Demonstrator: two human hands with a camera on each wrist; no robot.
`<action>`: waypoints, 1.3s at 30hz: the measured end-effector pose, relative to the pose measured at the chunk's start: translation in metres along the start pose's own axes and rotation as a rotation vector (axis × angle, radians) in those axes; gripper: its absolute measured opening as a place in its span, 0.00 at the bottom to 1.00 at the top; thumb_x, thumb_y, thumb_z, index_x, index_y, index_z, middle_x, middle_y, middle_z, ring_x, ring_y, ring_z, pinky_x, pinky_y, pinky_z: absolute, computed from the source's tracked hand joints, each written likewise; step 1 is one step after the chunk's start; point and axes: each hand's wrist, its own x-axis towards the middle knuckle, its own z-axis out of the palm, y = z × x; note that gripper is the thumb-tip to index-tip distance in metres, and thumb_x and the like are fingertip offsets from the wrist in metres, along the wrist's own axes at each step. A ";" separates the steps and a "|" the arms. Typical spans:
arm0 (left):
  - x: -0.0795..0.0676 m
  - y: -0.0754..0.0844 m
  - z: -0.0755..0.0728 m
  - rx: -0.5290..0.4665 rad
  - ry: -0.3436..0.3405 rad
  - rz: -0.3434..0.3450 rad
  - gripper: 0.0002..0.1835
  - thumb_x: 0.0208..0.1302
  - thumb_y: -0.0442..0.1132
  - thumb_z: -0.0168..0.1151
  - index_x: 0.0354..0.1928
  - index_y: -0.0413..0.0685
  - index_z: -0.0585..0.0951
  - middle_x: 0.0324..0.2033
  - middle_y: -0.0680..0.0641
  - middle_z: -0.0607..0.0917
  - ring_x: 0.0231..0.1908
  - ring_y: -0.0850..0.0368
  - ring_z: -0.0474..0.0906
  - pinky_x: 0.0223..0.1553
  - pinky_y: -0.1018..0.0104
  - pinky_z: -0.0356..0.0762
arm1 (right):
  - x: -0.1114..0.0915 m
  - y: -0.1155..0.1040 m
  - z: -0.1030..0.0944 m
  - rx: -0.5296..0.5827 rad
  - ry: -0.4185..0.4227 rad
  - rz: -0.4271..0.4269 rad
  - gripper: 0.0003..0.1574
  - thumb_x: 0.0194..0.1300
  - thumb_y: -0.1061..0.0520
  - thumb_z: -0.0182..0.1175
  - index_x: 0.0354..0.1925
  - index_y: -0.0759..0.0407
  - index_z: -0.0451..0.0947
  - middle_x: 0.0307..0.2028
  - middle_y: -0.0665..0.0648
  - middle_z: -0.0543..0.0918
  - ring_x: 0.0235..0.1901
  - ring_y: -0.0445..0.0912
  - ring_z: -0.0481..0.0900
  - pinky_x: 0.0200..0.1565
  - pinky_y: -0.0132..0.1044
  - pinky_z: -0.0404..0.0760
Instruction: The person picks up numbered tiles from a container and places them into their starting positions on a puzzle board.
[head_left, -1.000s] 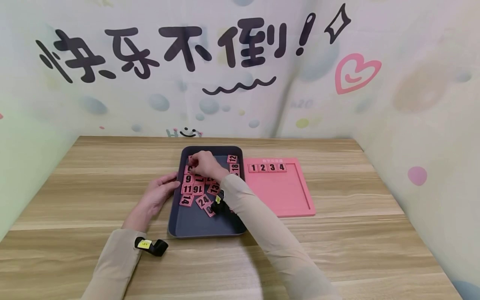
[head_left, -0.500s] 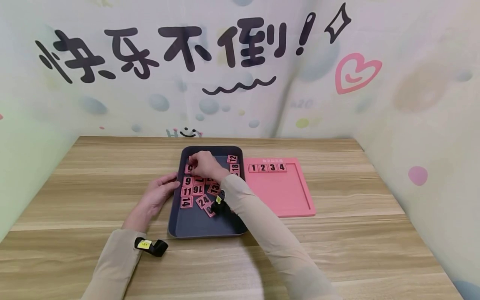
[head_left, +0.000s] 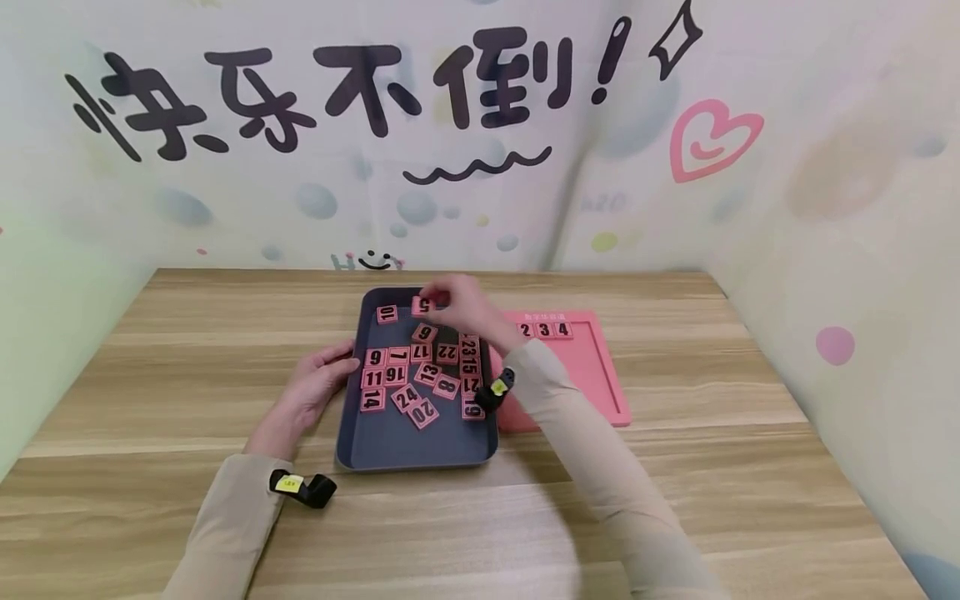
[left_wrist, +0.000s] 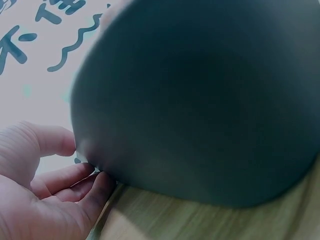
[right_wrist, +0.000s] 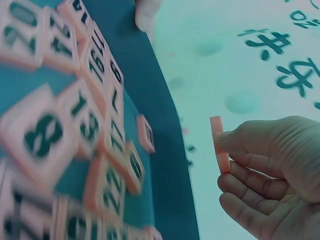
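Right hand (head_left: 467,307) pinches 5 tile (head_left: 422,307) — left hand (head_left: 313,388) grips tray (head_left: 405,450).

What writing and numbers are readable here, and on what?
"快乐不倒!": wall
"2", "3", "4": board tiles
"5": single tile in the right hand
"6", "7", "8", "9", "10", "11", "13", "14", "15", "16", "17", "19", "20", "21", "22", "23", "24": tray tiles
Too small or blurred: board heading, yellow wrist label, faint wall lettering
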 end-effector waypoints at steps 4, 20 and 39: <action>0.001 0.002 0.001 0.002 0.002 -0.008 0.31 0.67 0.28 0.48 0.70 0.33 0.53 0.69 0.35 0.55 0.68 0.47 0.53 0.67 0.60 0.52 | -0.020 0.019 -0.020 0.026 0.059 0.024 0.20 0.56 0.63 0.65 0.49 0.64 0.79 0.41 0.58 0.82 0.39 0.48 0.77 0.40 0.35 0.78; 0.001 0.000 -0.001 0.015 0.000 0.003 0.31 0.67 0.28 0.48 0.70 0.32 0.52 0.69 0.35 0.54 0.68 0.47 0.52 0.67 0.60 0.51 | -0.099 0.097 -0.067 -0.039 0.176 0.062 0.18 0.54 0.66 0.66 0.44 0.72 0.80 0.39 0.66 0.83 0.39 0.55 0.79 0.44 0.47 0.79; 0.000 0.001 0.003 0.023 -0.001 -0.012 0.31 0.67 0.29 0.49 0.70 0.33 0.53 0.69 0.36 0.55 0.68 0.47 0.53 0.66 0.63 0.54 | -0.142 0.134 -0.068 -0.126 0.136 0.234 0.16 0.52 0.61 0.70 0.38 0.69 0.82 0.29 0.58 0.82 0.30 0.47 0.76 0.33 0.37 0.77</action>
